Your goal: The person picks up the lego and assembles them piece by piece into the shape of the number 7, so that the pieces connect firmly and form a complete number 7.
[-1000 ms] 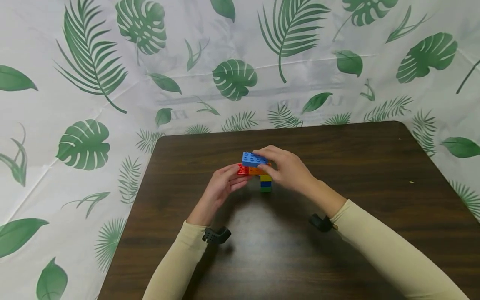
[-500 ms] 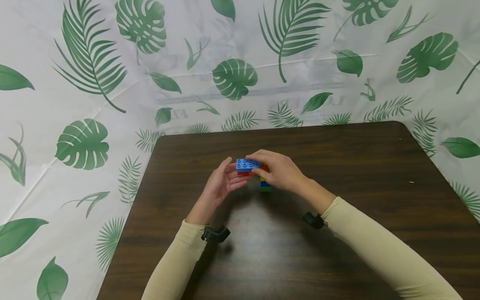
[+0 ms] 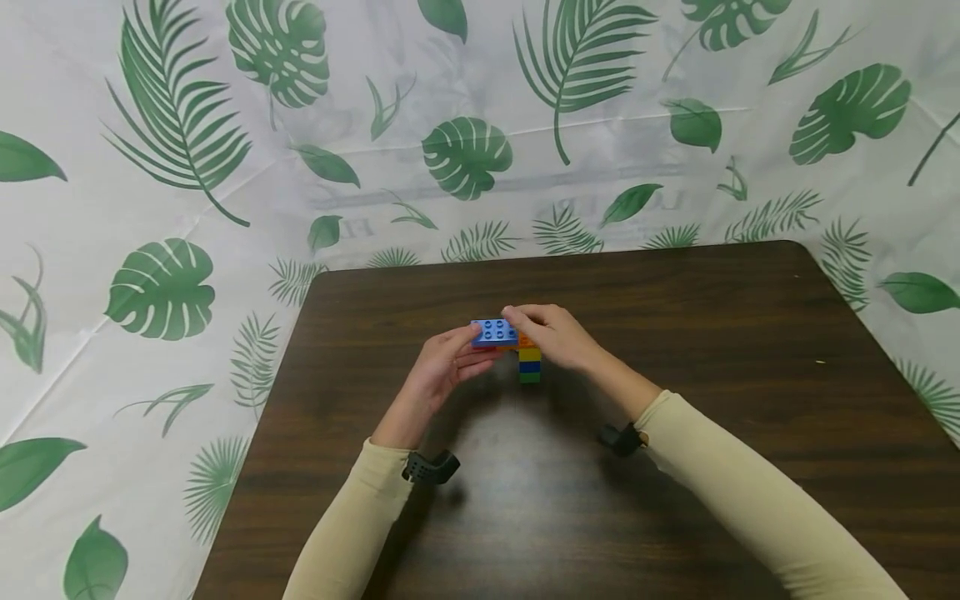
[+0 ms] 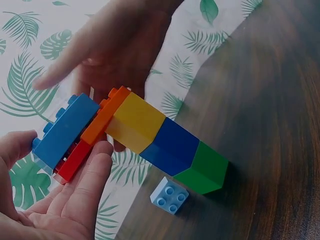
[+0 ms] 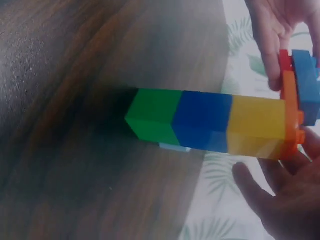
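A tower of toy building bricks stands on the table: a green brick [image 4: 202, 167] at the bottom, then a dark blue brick [image 4: 170, 147], a yellow brick [image 4: 136, 122] and a flat orange brick [image 4: 106, 117]. Under the overhanging orange piece sits a flat red brick [image 4: 74, 162]. A long blue brick [image 3: 493, 331] lies on top, slightly tilted, with a gap beneath it in the left wrist view. My left hand [image 3: 437, 371] pinches the blue and red bricks, thumb above and fingers below. My right hand [image 3: 558, 337] is beside the orange brick, fingers loosely extended and partly hidden behind the tower.
A small light blue brick [image 4: 170, 195] with studs lies on the table behind the tower. The dark wooden table [image 3: 675, 333] ends at a leaf-patterned sheet [image 3: 615, 150] at the back and left. Black cameras are worn on both wrists.
The blue brick moved left and down onto the red and orange bricks. My right hand let go of it and drew back slightly. My left thumb lifted, then came down on the blue brick.
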`<action>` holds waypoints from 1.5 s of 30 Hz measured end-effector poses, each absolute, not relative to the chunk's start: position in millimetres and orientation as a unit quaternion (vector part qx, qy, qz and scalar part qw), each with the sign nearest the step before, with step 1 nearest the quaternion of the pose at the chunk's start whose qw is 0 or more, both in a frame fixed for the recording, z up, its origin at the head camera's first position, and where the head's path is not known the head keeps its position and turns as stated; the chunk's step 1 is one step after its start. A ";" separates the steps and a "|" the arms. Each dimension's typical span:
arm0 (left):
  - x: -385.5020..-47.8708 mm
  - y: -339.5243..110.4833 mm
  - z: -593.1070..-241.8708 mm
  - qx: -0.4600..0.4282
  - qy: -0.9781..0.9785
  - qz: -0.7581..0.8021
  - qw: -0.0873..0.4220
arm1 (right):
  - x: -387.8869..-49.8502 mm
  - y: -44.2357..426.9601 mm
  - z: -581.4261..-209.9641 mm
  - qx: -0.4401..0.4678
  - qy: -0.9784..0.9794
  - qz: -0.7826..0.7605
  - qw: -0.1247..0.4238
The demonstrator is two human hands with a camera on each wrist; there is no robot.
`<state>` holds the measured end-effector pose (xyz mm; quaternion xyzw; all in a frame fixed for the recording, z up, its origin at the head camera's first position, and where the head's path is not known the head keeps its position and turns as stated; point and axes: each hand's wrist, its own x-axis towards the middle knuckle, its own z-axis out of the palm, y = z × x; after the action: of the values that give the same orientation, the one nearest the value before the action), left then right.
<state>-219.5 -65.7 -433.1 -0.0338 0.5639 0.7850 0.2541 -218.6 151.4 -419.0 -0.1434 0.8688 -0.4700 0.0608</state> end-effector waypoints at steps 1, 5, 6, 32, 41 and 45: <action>-219.4 -65.7 -432.9 -0.035 0.565 0.784 0.254 | -220.1 151.5 -421.1 -0.137 0.865 -0.477 0.073; -219.1 -65.9 -432.3 -0.035 0.565 0.783 0.257 | -223.1 150.2 -427.6 -0.143 0.847 -0.503 0.098; -218.8 -66.0 -432.0 -0.033 0.565 0.783 0.257 | -223.5 149.6 -428.9 -0.146 0.843 -0.509 0.099; -218.5 -65.2 -436.4 -0.038 0.561 0.791 0.243 | -226.3 144.9 -434.6 -0.114 0.804 -0.572 0.117; -218.3 -64.6 -434.7 -0.030 0.567 0.788 0.235 | -225.8 144.6 -433.1 -0.099 0.793 -0.590 0.113; -218.8 -64.3 -433.8 -0.023 0.573 0.785 0.233 | -225.6 144.4 -432.5 -0.092 0.791 -0.594 0.113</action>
<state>-218.8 -64.3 -433.8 -0.0226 0.5732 0.7852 0.2333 -225.6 144.4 -432.5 -0.0921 0.7911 -0.5940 0.1135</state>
